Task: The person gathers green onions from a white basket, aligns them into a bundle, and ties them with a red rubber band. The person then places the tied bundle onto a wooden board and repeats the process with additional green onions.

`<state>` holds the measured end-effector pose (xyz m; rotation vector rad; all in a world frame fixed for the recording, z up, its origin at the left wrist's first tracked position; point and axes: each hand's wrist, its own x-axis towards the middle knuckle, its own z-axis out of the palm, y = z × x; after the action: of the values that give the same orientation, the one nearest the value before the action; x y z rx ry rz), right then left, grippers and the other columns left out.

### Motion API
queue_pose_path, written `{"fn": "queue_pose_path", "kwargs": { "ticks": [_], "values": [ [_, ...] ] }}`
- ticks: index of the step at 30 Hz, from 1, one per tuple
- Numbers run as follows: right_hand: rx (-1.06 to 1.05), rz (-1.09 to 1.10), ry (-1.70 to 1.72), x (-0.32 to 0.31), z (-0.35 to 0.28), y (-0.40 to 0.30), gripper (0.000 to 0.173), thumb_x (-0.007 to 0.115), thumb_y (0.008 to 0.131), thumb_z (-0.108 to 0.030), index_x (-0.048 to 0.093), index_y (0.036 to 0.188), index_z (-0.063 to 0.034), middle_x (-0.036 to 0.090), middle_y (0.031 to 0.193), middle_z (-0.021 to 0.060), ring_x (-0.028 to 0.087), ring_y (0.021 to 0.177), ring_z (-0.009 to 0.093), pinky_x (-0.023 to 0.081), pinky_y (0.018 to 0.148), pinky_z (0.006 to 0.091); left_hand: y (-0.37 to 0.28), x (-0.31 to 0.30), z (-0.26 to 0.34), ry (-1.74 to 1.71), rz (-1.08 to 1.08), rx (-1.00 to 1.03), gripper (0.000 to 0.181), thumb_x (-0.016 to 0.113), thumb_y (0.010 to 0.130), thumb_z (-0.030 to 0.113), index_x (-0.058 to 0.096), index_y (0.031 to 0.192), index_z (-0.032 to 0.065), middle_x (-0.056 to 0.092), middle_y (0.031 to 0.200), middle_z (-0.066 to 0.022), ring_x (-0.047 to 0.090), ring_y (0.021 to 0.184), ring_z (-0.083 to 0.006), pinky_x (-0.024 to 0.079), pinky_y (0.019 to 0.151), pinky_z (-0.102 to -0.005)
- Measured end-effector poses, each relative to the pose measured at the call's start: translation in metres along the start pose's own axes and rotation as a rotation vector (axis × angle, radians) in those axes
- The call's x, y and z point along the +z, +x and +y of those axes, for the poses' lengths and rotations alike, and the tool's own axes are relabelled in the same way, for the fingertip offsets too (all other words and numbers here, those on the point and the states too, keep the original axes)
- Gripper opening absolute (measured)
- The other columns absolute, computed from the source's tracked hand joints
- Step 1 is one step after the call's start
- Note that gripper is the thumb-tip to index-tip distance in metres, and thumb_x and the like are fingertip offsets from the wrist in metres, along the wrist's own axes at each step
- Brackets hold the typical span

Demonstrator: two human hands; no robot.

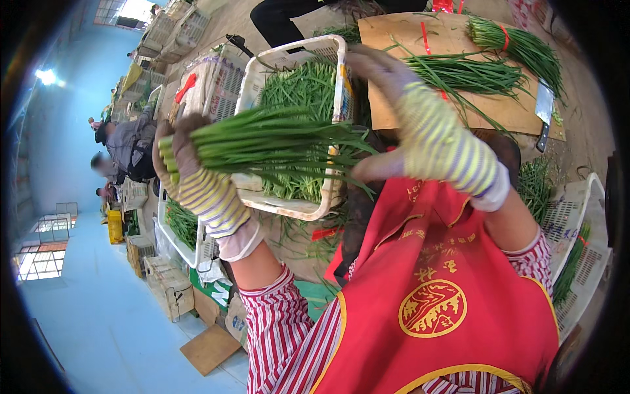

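My left hand (194,167), in a striped work glove with dark fingers, grips the pale stem ends of a loose bunch of green chives (275,143). The leaves stretch rightward over a white plastic crate (322,209), which holds more chives (298,91). Their leaf tips come close to my right hand (423,128), which is blurred, gloved and spread with nothing in it. Beyond that hand, another chive bundle (467,74) lies on a wooden board (393,111), over a red strip (425,39).
A chive bundle (521,49) with a red tie lies at the board's far corner. A kitchen knife (544,108) rests on the right edge, handle overhanging. Another crate (585,256) stands at right. A person's dark-clothed leg (278,22) is beyond the crate. Several people are farther left.
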<state>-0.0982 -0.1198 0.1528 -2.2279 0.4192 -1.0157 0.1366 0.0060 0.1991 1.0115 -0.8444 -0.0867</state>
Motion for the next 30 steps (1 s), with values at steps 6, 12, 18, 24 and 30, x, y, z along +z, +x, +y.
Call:
{"fn": "queue_pose_path", "kwargs": {
  "ticks": [6,12,18,24,30],
  "values": [
    [-0.195,0.166,0.212,0.041,-0.007,0.037,0.108,0.085,0.045,-0.032,0.033,0.134,-0.0002,0.046,0.125,0.0259,0.045,0.116,0.043,0.037,0.101,0.0443,-0.034,0.104,0.035,0.002,-0.17,0.092,0.038,0.063,0.085,0.01,0.051,0.12,0.0006,0.063,0.097,-0.0158,0.063,0.09,-0.0261,0.051,0.086,-0.0402],
    [-0.004,0.205,0.404,0.059,0.009,0.019,0.084,0.08,0.059,-0.024,0.04,0.13,-0.0077,0.06,0.107,0.0195,0.059,0.099,0.037,0.048,0.085,0.0409,-0.039,0.115,0.037,-0.231,-0.278,-0.017,0.04,0.059,0.088,0.013,0.047,0.124,-0.0004,0.063,0.1,-0.0131,0.062,0.094,-0.0266,0.049,0.091,-0.044],
    [0.266,0.036,-0.057,-0.001,0.018,0.023,0.062,0.078,0.067,-0.024,0.048,0.119,-0.0086,0.066,0.092,0.016,0.063,0.086,0.036,0.052,0.072,0.039,-0.018,0.142,0.012,-0.29,-0.294,-0.113,0.042,0.058,0.089,0.021,0.049,0.124,0.0004,0.058,0.114,-0.017,0.055,0.109,-0.0292,0.044,0.097,-0.0448],
    [0.242,0.287,-0.673,-0.13,0.078,0.035,0.05,0.069,0.074,-0.029,0.053,0.118,-0.0141,0.065,0.088,0.0191,0.062,0.083,0.037,0.05,0.07,0.046,-0.012,0.121,-0.087,-0.195,-0.318,-0.191,0.056,0.06,0.085,0.001,0.038,0.136,0.0027,0.051,0.128,-0.0149,0.056,0.11,-0.023,0.043,0.098,-0.0367],
    [0.673,-0.036,-0.91,-0.152,0.139,0.009,0.045,0.068,0.075,-0.03,0.054,0.112,-0.0094,0.066,0.086,0.0204,0.064,0.083,0.036,0.051,0.072,0.0451,-0.062,0.153,-0.208,0.785,-1.018,0.277,0.064,0.065,0.072,0.001,0.046,0.132,0.0117,0.05,0.131,-0.0134,0.053,0.112,-0.0316,0.043,0.095,-0.0422]
  ]
}}
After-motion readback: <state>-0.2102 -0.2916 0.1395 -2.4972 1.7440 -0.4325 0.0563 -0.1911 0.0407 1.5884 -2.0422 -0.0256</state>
